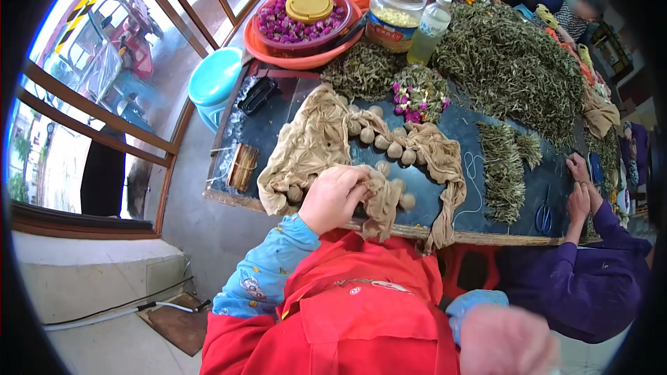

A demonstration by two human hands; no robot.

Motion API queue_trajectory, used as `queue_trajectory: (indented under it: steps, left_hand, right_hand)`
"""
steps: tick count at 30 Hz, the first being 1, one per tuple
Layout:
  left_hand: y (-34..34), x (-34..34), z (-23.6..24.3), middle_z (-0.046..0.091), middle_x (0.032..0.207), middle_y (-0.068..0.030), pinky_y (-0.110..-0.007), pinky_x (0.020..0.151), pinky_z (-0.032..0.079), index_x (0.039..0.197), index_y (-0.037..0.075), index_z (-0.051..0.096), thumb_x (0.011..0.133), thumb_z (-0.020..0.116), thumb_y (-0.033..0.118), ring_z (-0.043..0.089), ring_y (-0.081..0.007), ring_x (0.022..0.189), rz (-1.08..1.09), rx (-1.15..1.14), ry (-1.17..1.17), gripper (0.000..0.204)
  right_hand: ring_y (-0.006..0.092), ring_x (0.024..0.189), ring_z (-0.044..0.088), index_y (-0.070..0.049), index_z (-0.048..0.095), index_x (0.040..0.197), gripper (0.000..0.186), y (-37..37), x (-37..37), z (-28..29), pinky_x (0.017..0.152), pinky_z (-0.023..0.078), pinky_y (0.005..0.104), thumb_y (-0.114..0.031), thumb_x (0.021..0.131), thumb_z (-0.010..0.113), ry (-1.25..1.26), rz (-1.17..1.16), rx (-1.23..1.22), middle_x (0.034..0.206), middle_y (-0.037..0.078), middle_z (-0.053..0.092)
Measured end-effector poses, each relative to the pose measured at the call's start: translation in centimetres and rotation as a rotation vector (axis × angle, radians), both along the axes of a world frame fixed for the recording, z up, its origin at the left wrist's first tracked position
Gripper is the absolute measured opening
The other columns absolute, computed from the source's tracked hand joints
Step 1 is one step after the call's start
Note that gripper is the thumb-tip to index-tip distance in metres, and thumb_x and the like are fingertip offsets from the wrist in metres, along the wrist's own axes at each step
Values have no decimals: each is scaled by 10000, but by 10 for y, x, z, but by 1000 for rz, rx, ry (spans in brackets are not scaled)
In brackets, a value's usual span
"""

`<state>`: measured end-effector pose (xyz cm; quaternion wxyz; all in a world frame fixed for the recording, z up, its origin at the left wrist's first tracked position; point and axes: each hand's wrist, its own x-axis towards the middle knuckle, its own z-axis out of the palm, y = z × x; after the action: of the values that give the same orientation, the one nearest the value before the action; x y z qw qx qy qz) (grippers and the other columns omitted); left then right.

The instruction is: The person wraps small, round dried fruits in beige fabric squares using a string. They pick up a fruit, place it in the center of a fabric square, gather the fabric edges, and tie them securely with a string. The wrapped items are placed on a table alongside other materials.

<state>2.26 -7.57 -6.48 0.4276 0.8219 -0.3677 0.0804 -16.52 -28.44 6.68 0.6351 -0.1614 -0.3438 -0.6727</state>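
My left hand (337,196) is closed on a tan cloth strip (382,201) at the table's near edge. Round balls bulge along the strip, apparently wrapped in the cloth. My right hand (511,340) is raised off the table at the lower right, smeared by motion, so its fingers do not show. Beyond my left hand lies a larger crumpled tan cloth (306,139). From it a string of wrapped balls (392,147) curves right, ending in a loose cloth tail (445,167) that hangs over the edge.
Dried leaves (514,62) are heaped at the back right; leaf bundles (501,173) and blue scissors (544,217) lie nearer. Behind the cloth stand a basin of purple flowers (299,38), a jar (394,17) and a bottle (429,31). At right, a person in purple (577,278) works.
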Motion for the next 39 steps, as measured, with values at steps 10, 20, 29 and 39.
queue_trajectory:
  steps: [10,20,29,39]
  left_hand:
    - [-9,-9,41,611,810,-109,-326,665,489,1038,-7,532,975,573,183,610,-178,729,8,-197,437,204]
    - [-18,-6,49,592,802,-82,-292,627,481,1028,3,528,981,581,192,577,-131,693,36,-194,502,202]
    - [-12,7,44,591,805,-5,-248,606,471,994,10,562,954,628,197,546,-57,701,3,-227,709,202]
    - [-28,14,57,607,763,-6,-237,606,472,979,14,596,838,766,194,565,-52,698,-125,-108,547,285]
  right_hand:
    - [136,1001,562,-52,579,1185,286,56,44,75,783,463,285,-11,902,580,-182,13,-364,1149,37,557]
    - [144,1055,567,-26,584,1163,274,46,34,65,821,481,287,23,893,579,-700,707,-650,1196,43,540]
    - [156,1158,542,-48,512,1282,358,30,26,34,984,481,304,-51,929,567,-311,572,-687,1222,58,539]
    - [111,870,594,-1,581,1140,257,36,112,-154,778,491,254,-74,900,638,1796,495,-583,964,53,626]
